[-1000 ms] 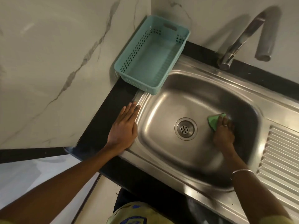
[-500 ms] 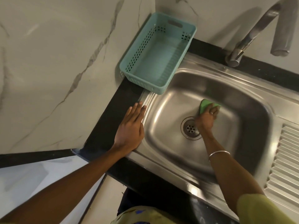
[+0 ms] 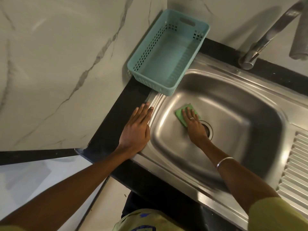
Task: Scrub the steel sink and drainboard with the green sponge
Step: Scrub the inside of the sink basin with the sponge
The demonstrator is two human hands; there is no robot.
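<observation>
Head view showed basin-scrubbing underway: right hand pressed flat-fingered on the green sponge at frame centre; left hand lay open on the sink rim; ribbed drainboard, lower right, probably comes next.

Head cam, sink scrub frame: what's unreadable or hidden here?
- Drain: mostly covered by the right hand.
- Sponge: the part under the fingers is hidden.
- Tap: top cut off by the upper edge.
- Drainboard: runs off the right edge.
- Sink: near basin wall motion-blurred; dirt or wetness can't be judged.
- Left hand: flat on the rim; pressure unknown.
</observation>
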